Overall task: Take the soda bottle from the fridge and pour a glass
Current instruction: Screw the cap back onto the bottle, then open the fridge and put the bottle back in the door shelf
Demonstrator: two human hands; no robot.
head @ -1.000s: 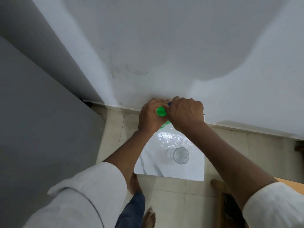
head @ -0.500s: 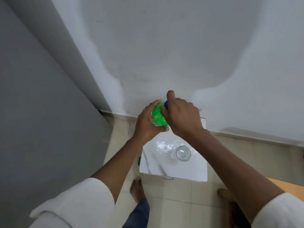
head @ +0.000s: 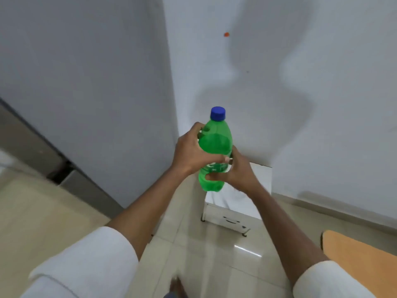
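While you held the green translucent plastic soda bottle (head: 216, 145) upright at frame centre, above the small white table (head: 261, 175), your left hand (head: 192, 152) was wrapped shut around its shoulder and your right hand (head: 235, 172) closed on its lower body. The blue screw cap (head: 217, 113) remained fitted. Uncapping likely came next; no glass was visible.
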